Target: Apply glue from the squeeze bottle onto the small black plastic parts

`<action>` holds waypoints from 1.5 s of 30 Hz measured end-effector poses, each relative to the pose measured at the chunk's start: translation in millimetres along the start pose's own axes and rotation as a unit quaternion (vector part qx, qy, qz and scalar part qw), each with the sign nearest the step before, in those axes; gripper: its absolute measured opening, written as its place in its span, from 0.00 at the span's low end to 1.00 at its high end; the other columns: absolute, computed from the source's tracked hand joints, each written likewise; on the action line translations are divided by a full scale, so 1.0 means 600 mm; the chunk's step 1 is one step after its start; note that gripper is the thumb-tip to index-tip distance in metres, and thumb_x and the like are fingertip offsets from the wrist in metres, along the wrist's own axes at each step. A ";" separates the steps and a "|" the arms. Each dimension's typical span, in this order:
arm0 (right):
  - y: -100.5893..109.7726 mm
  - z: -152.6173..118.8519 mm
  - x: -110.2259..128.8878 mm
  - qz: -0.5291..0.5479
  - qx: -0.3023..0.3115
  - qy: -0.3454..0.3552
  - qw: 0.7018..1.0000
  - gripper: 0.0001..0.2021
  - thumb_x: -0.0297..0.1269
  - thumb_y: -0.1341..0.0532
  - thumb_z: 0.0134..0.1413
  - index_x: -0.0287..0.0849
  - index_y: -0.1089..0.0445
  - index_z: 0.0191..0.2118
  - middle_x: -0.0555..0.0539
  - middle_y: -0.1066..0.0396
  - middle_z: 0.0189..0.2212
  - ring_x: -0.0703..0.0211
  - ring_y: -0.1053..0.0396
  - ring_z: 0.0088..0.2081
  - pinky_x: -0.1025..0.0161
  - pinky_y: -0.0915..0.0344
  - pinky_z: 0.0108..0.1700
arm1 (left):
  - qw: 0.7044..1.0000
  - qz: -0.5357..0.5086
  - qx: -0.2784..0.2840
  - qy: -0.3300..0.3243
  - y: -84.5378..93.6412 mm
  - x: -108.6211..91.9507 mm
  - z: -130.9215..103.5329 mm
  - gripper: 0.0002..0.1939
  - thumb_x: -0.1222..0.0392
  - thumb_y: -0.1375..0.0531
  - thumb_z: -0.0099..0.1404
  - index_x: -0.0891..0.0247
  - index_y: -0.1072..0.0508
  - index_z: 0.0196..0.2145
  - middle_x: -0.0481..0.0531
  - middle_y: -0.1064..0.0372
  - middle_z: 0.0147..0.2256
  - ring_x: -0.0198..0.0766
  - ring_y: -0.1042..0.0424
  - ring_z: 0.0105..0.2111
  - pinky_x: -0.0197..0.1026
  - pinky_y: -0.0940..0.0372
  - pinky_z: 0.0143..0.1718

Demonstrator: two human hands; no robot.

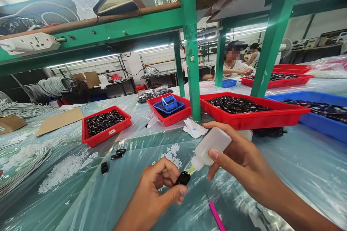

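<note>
My left hand [159, 191] pinches a small glossy black plastic part [183, 178] between thumb and fingers. From the right, my right hand [238, 158] grips a translucent white squeeze bottle [214, 144], tilted with its nozzle down to the left. The yellowish nozzle tip meets the black part's upper edge, or lies very close to it; I cannot tell which. Below my hands, a pink-handled tool [216, 216] with a thin dark point rests on the table. Several more black parts [104, 168] lie on the sheet to the left.
Small white pieces [67, 169] are heaped at left, with more behind my left hand. Red trays [107, 139] of black parts and a blue tray [320, 126] stand further back. A green post [191, 61] rises ahead. A co-worker [234, 61] sits across the table.
</note>
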State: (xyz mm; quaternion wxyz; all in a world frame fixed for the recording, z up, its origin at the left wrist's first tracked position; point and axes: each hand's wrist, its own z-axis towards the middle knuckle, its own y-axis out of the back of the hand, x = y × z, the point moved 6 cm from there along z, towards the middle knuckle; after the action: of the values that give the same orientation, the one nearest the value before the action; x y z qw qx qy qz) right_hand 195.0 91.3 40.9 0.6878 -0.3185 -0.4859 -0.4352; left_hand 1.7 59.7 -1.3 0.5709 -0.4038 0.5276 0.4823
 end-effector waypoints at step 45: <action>0.007 -0.004 0.015 -0.024 -0.012 0.070 0.997 0.21 0.41 0.32 0.65 0.57 0.32 0.61 0.51 0.27 0.35 0.65 0.33 0.26 0.71 0.28 0.21 | 0.984 0.174 0.016 -0.041 -0.009 -0.005 -0.019 0.13 0.53 0.32 0.65 0.59 0.30 0.29 0.42 0.32 0.29 0.33 0.34 0.31 0.38 0.43 0.36</action>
State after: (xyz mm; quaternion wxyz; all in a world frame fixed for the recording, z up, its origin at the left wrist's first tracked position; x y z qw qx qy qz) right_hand 201.1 88.6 48.8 0.7054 -0.2844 -0.4388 -0.4785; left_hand 4.4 47.1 0.3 0.5059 -0.2767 0.5738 0.5817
